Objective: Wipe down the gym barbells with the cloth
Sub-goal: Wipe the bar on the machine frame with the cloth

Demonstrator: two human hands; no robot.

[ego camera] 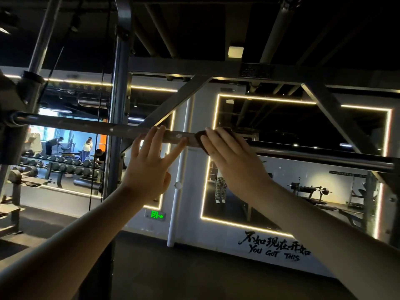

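Dim gym, patchy light
We see warm LED strips point(266, 98) glowing round wall mirrors point(292, 126), daylight far left, a glint on the grey steel bar point(175, 135), bowed edges.

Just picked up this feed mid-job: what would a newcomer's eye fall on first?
At centre, the right hand wraps a dark cloth round the bar, and the left hand rests on the bar beside it. Behind, a light-framed mirror glows on the right, with a green exit sign low on the wall.
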